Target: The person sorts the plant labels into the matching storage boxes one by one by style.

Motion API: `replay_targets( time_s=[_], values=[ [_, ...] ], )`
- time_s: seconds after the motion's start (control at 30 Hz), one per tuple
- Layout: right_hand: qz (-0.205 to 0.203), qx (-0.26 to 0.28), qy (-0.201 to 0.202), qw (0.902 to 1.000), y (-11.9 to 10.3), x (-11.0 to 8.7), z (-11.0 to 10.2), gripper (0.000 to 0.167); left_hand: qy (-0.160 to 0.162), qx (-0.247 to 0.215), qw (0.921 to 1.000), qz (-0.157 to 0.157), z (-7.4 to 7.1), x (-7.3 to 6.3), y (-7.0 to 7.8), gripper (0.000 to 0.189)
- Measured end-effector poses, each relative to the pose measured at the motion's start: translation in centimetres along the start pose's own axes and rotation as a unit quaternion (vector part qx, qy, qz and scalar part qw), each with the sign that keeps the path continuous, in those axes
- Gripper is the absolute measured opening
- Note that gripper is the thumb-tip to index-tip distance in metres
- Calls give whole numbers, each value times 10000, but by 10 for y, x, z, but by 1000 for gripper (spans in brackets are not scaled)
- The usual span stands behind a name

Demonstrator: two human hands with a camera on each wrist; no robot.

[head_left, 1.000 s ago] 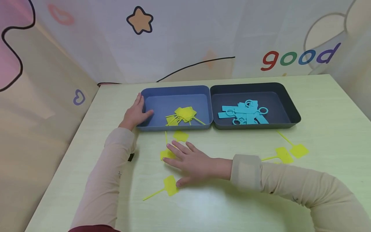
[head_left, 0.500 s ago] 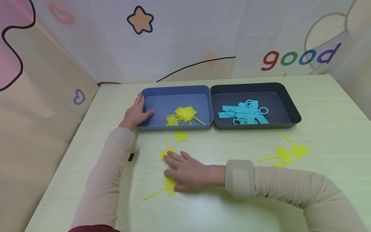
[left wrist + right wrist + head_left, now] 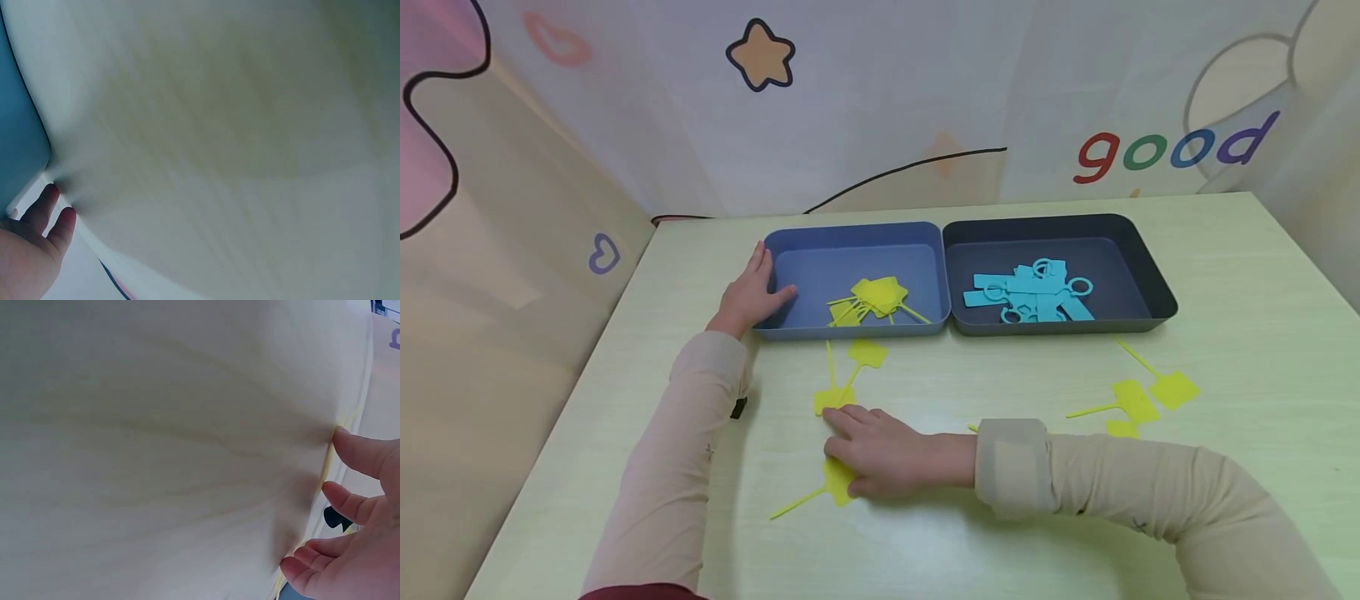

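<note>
My left hand (image 3: 745, 298) grips the left end of the blue tray (image 3: 812, 258), thumb over the rim and straight fingers along the outside wall. A pile of yellow flat tags (image 3: 880, 296) with thin stems lies in that tray. My right hand (image 3: 880, 454) is on the table, its thumb and index finger on the near yellow tag (image 3: 837, 485). Its other fingertips reach the edge of another yellow tag (image 3: 829, 402), and a third tag (image 3: 868, 353) overlaps this one. In the right wrist view, the fingertips (image 3: 340, 437) stand spread against the tabletop, yellow edges beneath them.
A dark grey tray (image 3: 1112, 267) with cyan ringed strips (image 3: 1033, 287) adjoins the blue tray on its right. Further yellow tags (image 3: 1175, 390) lie at the table's right side. A printed cloth (image 3: 880, 100) hangs behind the table (image 3: 1240, 275). The right sleeve partly covers a tag.
The right hand has come down and slightly left and nearer, its spread fingers bending onto the near tag. The two tags by the trays show more fully. The left hand keeps its place.
</note>
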State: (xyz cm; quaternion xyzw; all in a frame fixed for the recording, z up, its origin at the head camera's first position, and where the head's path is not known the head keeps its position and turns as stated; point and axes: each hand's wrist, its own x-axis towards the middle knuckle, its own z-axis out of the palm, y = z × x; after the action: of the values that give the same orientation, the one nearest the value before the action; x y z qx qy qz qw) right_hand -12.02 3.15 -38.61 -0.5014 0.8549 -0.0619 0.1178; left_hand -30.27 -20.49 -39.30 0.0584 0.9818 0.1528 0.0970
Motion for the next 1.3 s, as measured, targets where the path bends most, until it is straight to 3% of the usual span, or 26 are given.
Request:
replay_targets(
  time_s=[0.27,0.67,1.3],
  values=[
    [283,269,-308,9988,-4,6,-3,26,-30,-12,10000,-51,-1,-1,2,81],
    [439,256,-440,9977,-5,10,-6,25,-28,-20,10000,-49,-1,-2,2,81],
    [357,436,-430,9975,-3,9,-6,48,-30,50,10000,-28,-1,-2,2,81]
  ],
)
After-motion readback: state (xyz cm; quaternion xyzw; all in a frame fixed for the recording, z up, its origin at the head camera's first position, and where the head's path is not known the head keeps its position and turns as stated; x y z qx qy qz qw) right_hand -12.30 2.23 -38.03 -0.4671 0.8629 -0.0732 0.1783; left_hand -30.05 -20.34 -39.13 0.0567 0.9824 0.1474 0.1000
